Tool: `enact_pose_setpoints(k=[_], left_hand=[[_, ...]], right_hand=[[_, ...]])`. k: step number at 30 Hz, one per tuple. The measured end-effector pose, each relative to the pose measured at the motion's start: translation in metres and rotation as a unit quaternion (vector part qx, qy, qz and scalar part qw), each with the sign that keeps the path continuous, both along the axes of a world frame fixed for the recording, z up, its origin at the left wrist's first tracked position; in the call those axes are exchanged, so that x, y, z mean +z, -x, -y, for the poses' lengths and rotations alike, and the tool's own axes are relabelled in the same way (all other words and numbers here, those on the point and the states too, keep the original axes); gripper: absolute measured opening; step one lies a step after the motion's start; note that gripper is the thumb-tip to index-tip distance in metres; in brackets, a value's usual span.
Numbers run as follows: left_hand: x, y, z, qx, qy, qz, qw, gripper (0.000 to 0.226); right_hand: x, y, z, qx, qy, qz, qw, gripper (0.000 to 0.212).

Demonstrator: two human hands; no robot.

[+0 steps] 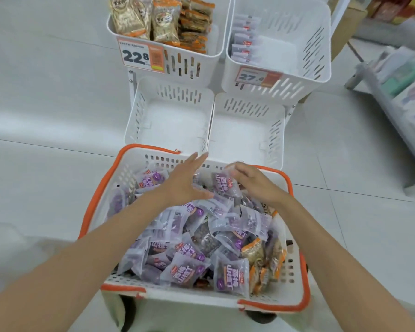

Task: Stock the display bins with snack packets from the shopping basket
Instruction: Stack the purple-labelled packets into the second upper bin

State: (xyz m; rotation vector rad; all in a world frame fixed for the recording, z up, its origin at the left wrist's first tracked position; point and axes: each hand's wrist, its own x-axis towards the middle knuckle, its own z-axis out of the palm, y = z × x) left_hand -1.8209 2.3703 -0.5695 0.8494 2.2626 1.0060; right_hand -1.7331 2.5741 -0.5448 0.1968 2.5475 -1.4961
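Head view: right hand (254,185) pinches a purple plastic snack packet (225,186) at the far edge of the orange-rimmed white shopping basket (98,192); empty white slotted bin (274,133) just beyond; left hand (185,180) flat, empty.

White moulded plastic shopping basket (153,148), smooth, orange plastic rim. White plastic display bins (177,92), matt, slotted walls. Glossy translucent crinkled film on purple snack packets (230,276); shiny film on orange packets (254,252) at basket's right edge. Printed paper price tag (139,56). Glossy pale floor (46,116) tiles.
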Motion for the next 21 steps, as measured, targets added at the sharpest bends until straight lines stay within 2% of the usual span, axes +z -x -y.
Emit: enact_pose_setpoints(k=[1,3,5,6,8,10,12,13,15,17,19,21], left_hand=[[0.005,-0.002,-0.002,-0.016,-0.007,0.008,1.000,0.097],[0.009,-0.001,-0.002,-0.005,-0.030,0.030,0.999,0.071],[0.009,0.005,0.006,0.044,-0.020,0.016,0.999,0.044],[0.006,0.009,0.012,0.076,-0.018,0.020,0.997,0.042],[-0.005,0.013,0.026,0.150,-0.045,0.094,0.983,0.031],[-0.011,0.012,0.037,0.201,-0.083,0.198,0.956,0.026],[-0.017,0.011,0.043,0.228,-0.099,0.261,0.933,0.034],[-0.021,0.011,0.045,0.237,-0.106,0.279,0.925,0.037],[-0.022,0.010,0.049,0.249,-0.117,0.299,0.914,0.040],[-0.025,0.010,0.051,0.269,-0.134,0.278,0.912,0.041],[-0.021,0.009,0.051,0.297,-0.156,0.242,0.910,0.037],[-0.017,0.008,0.050,0.314,-0.176,0.236,0.903,0.038]], right_hand=[[0.013,0.004,0.007,0.013,0.048,0.025,0.998,0.024],[0.026,0.011,0.019,0.007,0.095,0.048,0.994,0.022],[0.023,0.017,0.026,-0.038,0.094,0.010,0.995,0.018],[0.013,0.018,0.026,-0.057,0.066,-0.004,0.996,0.016],[-0.016,0.014,0.024,-0.024,-0.070,0.040,0.996,0.027],[-0.050,0.003,0.025,0.092,-0.195,0.144,0.966,0.058],[-0.078,-0.008,0.032,0.175,-0.294,0.157,0.927,0.077],[-0.086,-0.010,0.033,0.167,-0.323,0.133,0.922,0.072],[-0.086,-0.005,0.033,0.107,-0.352,0.071,0.927,0.048],[-0.068,-0.001,0.031,0.070,-0.321,0.049,0.943,0.034],[-0.046,0.001,0.023,0.009,-0.205,0.037,0.978,0.029],[-0.024,0.006,0.020,-0.021,-0.100,0.012,0.995,0.025]])
